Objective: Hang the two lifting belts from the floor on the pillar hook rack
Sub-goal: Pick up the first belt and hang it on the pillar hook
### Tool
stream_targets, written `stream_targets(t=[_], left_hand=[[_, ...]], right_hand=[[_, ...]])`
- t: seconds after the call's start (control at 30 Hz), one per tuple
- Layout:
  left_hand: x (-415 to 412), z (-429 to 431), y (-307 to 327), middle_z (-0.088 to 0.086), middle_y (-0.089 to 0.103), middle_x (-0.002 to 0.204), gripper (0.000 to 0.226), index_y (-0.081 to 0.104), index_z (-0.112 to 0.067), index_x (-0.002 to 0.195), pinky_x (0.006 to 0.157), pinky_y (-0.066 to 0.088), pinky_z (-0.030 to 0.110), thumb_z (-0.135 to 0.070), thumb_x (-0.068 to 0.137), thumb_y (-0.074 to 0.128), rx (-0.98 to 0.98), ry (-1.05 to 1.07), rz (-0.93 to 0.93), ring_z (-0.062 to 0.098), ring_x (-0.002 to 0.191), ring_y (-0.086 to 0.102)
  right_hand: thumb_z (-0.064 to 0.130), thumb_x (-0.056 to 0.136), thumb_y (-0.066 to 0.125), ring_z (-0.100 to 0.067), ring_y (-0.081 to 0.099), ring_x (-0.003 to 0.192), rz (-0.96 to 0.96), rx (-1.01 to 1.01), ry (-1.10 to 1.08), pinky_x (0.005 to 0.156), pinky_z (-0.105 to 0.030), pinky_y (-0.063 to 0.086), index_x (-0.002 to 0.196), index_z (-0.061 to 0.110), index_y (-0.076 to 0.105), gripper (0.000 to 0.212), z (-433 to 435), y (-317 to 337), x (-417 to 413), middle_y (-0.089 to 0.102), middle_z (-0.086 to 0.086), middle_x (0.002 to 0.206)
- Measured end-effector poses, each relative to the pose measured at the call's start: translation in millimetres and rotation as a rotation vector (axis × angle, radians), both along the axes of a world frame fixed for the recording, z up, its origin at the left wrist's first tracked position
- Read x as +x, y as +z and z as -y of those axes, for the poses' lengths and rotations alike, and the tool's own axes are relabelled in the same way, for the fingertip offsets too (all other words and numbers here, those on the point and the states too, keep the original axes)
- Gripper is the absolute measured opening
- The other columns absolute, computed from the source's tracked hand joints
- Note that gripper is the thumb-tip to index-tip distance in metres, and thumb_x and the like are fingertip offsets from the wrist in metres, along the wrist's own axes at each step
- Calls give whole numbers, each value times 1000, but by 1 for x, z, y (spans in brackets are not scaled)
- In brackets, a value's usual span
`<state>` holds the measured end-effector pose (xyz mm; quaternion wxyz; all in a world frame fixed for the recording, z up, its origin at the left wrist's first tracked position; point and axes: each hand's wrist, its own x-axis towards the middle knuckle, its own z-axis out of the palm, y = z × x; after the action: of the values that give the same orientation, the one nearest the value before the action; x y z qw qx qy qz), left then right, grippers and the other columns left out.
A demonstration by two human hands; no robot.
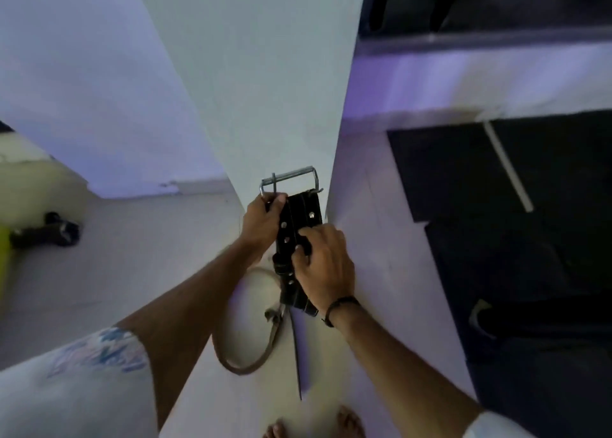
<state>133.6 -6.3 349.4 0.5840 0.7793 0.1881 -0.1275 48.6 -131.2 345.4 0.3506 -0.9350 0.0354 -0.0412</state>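
Note:
A black studded lifting belt (299, 220) is held up against the white pillar (265, 89), its silver buckle frame (291, 177) at the top. My left hand (261, 220) grips the belt's upper left edge by the buckle. My right hand (323, 262) pinches the belt's front lower down. The belt's thin black tail hangs toward the floor. A tan lifting belt (245, 368) lies looped on the floor at the pillar's foot, below my arms. The hook rack is not visible; the belt and my hands cover that spot.
A dark dumbbell (49, 230) lies on the pale floor at the left, beside a yellow-green object. Black floor mats (530, 238) fill the right, with a white bar across them. My bare toes (331, 424) show at the bottom edge.

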Motion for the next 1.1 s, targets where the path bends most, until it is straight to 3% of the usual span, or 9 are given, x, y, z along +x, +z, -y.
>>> stream_targets(t=[0.1,0.2,0.33,0.47,0.57,0.7,0.8,0.93,1.1], left_hand=[[26,-11,127,1,64,94,14,56,-24,98,85,55,48,-37,101,52,-59,-25,131,22,89,62],[46,-17,256,3,59,95,16,50,-19,104,82,54,44,-34,103,48,-88,-55,266,18,87,58],[57,-28,395,2,58,95,19,47,-15,110,65,49,26,-34,104,46,-93,-53,441,14,80,58],[42,-43,517,-1,54,91,26,46,-10,116,50,48,13,-33,106,43,-72,-12,621,7,73,54],[26,-53,596,-3,58,95,26,50,-14,113,56,50,15,-37,104,46,-98,-2,722,9,80,61],[10,-70,680,0,71,96,38,64,-10,111,64,54,16,-43,102,49,-157,5,779,8,81,68],[-2,-81,725,3,72,89,48,68,-9,102,73,56,27,-52,100,46,-70,-102,812,14,80,69],[-14,-90,759,5,73,91,44,68,-12,100,77,58,34,-52,98,51,-37,-121,896,17,84,71],[-19,-80,788,2,65,100,41,56,-11,111,83,55,35,-50,96,55,-70,9,990,18,91,66]], right_hand=[[33,94,59,-22,46,123,71,199,-225,84,-37,50,129,20,54,37,8,104,37,52,-2,129],[49,92,58,-23,58,116,46,448,-172,94,-44,52,130,23,56,47,5,216,83,63,-1,122],[39,92,66,-22,69,95,108,537,-51,84,-41,56,104,19,68,23,-4,356,114,74,0,99],[36,89,72,-21,70,84,252,549,57,78,-42,57,85,25,64,14,-15,475,113,73,2,86],[38,86,73,-24,72,82,328,566,84,79,-49,58,78,24,64,18,-28,551,105,74,-2,82],[53,77,70,-28,73,80,417,612,157,78,-55,58,84,10,65,44,-48,627,93,75,-9,80],[39,87,71,-28,73,84,450,622,193,83,-54,58,90,6,66,34,-57,668,82,75,-11,85],[45,85,69,-25,73,84,477,606,245,82,-49,59,93,15,65,31,-60,713,67,76,-6,88],[42,94,64,-10,50,55,521,584,301,61,-35,43,68,19,51,37,-50,772,54,51,15,53]])
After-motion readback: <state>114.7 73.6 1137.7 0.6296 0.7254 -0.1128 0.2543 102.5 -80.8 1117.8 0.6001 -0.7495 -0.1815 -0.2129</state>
